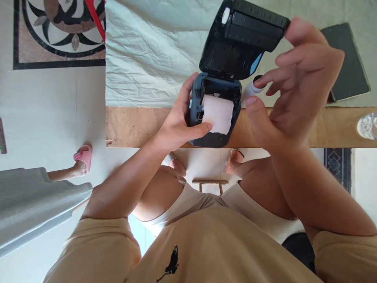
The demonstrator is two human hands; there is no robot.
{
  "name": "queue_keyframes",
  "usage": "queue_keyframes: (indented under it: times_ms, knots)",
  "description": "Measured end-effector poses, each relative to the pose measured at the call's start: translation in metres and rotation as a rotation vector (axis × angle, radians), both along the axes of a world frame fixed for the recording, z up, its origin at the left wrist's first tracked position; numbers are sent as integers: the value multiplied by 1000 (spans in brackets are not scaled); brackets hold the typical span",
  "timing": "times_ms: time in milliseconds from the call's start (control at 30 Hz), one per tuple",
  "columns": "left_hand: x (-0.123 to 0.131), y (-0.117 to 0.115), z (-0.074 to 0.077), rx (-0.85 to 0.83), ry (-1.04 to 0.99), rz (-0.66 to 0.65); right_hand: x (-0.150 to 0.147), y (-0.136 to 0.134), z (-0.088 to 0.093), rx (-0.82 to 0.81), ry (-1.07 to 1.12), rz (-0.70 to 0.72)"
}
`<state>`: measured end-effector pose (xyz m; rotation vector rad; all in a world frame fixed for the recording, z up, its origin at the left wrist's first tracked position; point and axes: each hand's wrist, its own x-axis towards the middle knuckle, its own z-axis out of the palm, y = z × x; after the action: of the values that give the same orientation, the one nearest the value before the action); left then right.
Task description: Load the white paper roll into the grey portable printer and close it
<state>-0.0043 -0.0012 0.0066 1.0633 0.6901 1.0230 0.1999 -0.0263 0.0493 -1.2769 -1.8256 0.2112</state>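
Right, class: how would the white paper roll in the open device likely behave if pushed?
The paper roll would probably turn rather than tip, being rounded and seated inside the device. Its small size suggests little weight. Being paper, its surface could crease if pressed.

**Dressed in tan and cream**

My shirt (pixel 224 243) is tan, the cloth smooth across the front. It carries a small black print (pixel 172 261), a ragged, narrow shape with a thin line trailing off at one end. The left sleeve (pixel 100 245) and the right sleeve (pixel 344 251) match it in colour, short and loose, each with a straight hem near the elbow. My shorts (pixel 173 200) are cream, gathered into creases at the middle, and end above the knee. My left hand (pixel 178 124) and right hand (pixel 306 74) are bare.
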Motion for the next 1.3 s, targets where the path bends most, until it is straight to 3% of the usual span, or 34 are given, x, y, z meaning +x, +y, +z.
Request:
queue_keyframes:
  times_ms: [133, 267, 433, 633, 967, 1300]
  knots:
    - [-2, 4, -7, 102, -52, -34, 0, 1, 2, 96, 165, 26]
    - [-5, 7, -12, 99, -38, -34, -2, 1, 7, 71, 261, -6]
    - [-5, 1, -1, 9, -5, -21, -2, -1, 0, -252, 107, 91]
    - [-1, -7, 10, -82, 22, 43, 3, 2, -24, -436, 50, 129]
    - [2, -7, 15, -123, 5, 34, 7, 9, -38, -395, -5, 132]
    - [2, -4, 13, -137, -17, 1, 5, 6, -38, -399, 4, 98]
